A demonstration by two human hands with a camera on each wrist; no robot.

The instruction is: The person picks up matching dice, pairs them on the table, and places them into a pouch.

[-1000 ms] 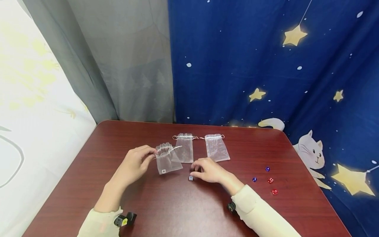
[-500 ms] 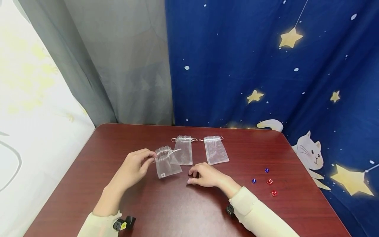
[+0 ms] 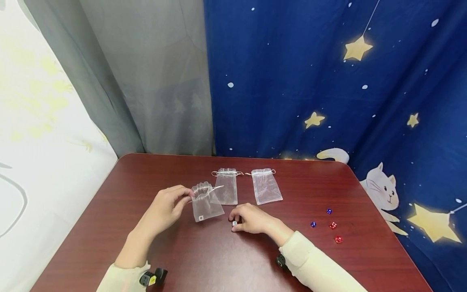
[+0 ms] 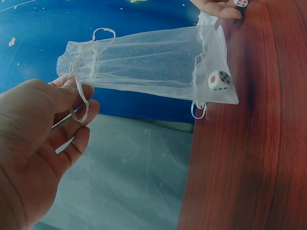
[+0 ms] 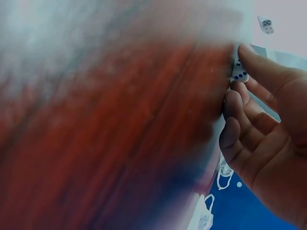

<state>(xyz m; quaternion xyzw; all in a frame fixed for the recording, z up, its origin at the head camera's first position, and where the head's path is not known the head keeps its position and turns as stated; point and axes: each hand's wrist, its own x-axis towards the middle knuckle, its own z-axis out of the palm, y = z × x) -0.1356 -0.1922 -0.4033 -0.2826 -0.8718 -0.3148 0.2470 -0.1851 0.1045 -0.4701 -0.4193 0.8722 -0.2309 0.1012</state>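
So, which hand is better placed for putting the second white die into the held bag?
Probably the right hand: it pinches the white die between thumb and fingers, near the mesh bag. The left hand is busy holding that bag by its top.

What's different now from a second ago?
The right hand moved a little to the left and now pinches the white die that was sitting loose beside it. The left hand still holds the see-through bag with a die inside. The two other bags, the blue dice and the red dice stayed put.
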